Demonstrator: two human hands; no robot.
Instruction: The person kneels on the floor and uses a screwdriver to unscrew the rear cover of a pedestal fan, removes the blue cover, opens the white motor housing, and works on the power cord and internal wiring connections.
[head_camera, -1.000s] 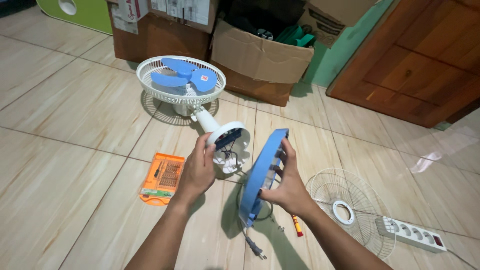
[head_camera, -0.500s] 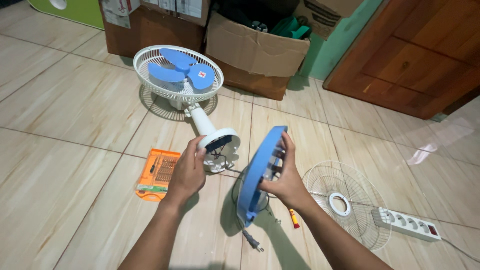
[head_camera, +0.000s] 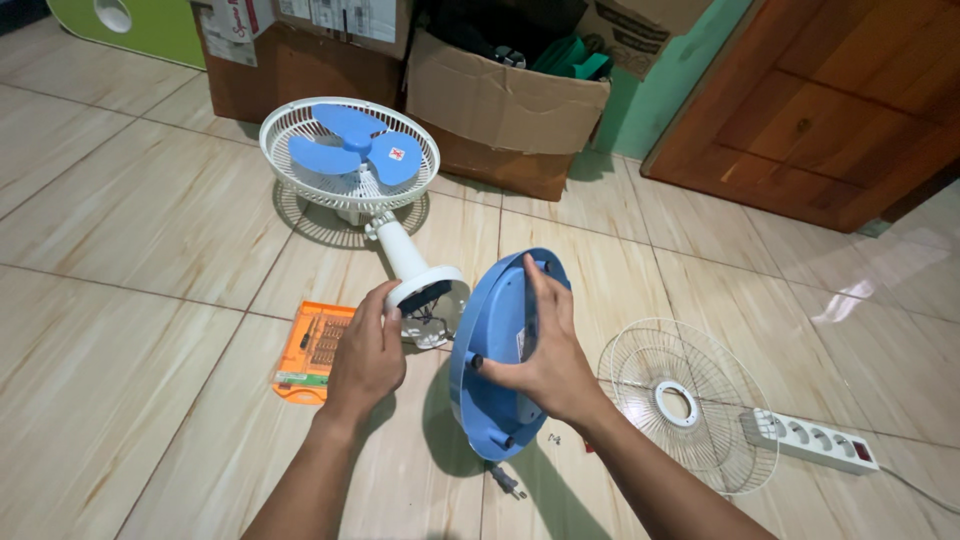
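Head view, tiled floor (head_camera: 120, 300), cardboard boxes (head_camera: 500, 110), fingers gripping fan stem (head_camera: 425, 292), blue base (head_camera: 495, 360)

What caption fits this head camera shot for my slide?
Left hand grips the white fan stem while the right hand holds the round blue base on edge.

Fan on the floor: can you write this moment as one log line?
left hand: grips white fan stand | right hand: holds blue base cover upright | nearby: loose grille, orange screwdriver kit
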